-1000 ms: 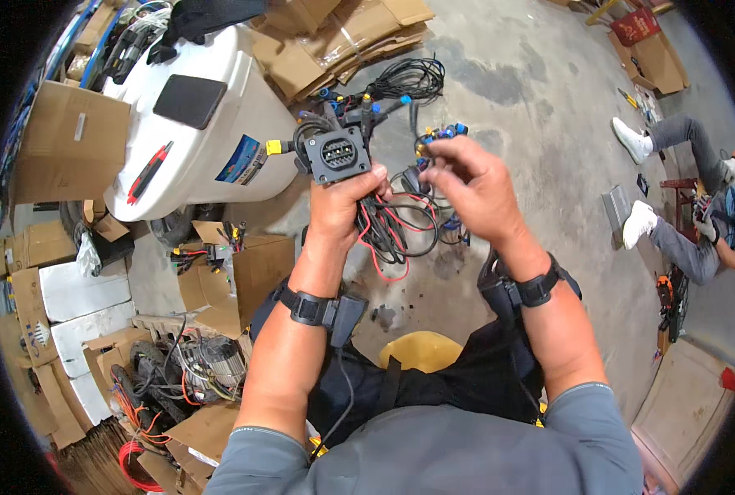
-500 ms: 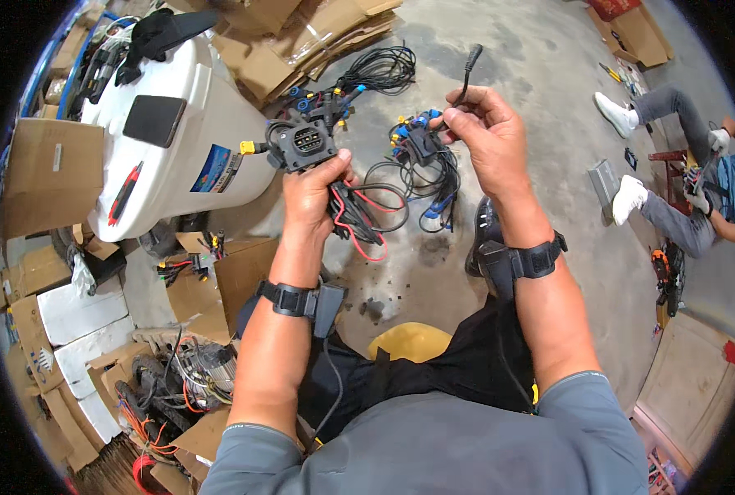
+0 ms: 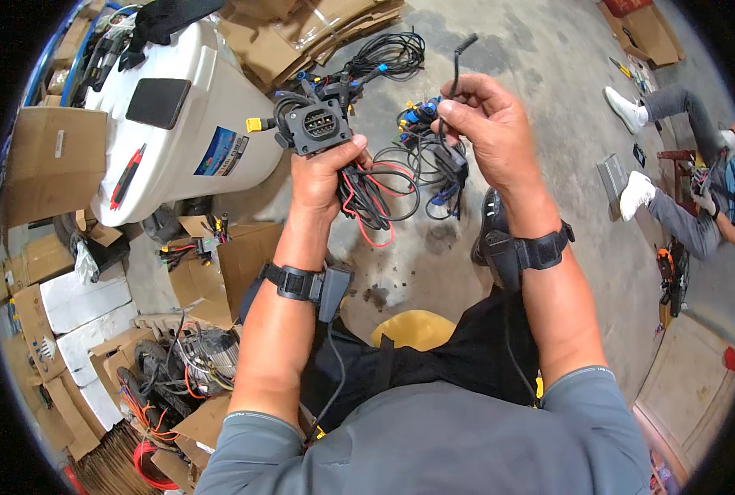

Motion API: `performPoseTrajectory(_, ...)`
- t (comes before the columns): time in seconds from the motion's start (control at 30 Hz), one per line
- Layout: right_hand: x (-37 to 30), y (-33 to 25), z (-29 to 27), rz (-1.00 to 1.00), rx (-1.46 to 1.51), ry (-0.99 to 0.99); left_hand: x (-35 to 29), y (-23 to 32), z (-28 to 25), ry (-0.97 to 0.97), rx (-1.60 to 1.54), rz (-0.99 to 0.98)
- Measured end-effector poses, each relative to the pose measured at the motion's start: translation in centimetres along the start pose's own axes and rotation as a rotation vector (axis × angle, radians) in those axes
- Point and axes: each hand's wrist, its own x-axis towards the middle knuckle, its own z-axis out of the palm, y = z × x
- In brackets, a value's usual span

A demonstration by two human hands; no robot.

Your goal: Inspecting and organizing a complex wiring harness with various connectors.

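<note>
My left hand (image 3: 328, 180) is closed around a square black socket connector (image 3: 320, 124) with metal contacts facing up. A short lead with a yellow plug (image 3: 257, 124) sticks out to its left. Looped black and red wires (image 3: 373, 198) hang below that hand. My right hand (image 3: 493, 124) pinches a thin black cable (image 3: 456, 70) between thumb and fingers; its end rises above the fingertips and bends to the right. Under the right hand is a tangle of black cables with blue connectors (image 3: 425, 111); I cannot tell whether the pinched cable joins it.
A white tub (image 3: 235, 99) with a phone (image 3: 159, 103) and a red-black pen-like tool (image 3: 128, 177) on it stands left. Coiled black cables (image 3: 390, 58) lie ahead near flattened cardboard (image 3: 260, 49). Open cartons sit lower left. Another person's legs (image 3: 685, 219) are at right.
The view has shifted slightly. The cable end above my right hand now bends more to the right. A black part among the cables below it has moved right and nearer. Both hands keep their hold.
</note>
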Motion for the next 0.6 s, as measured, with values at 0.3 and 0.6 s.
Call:
performPoseTrajectory(0.3,-0.5,1.3,1.8,0.072,0.041,-0.175,-1.0,0.0,1.1,-0.091,0.151,-0.008)
performPoseTrajectory(0.6,-1.1,1.7,3.3,0.103,0.068,-0.145,-1.5,-0.4,2.3,-0.16,-0.067,-0.059)
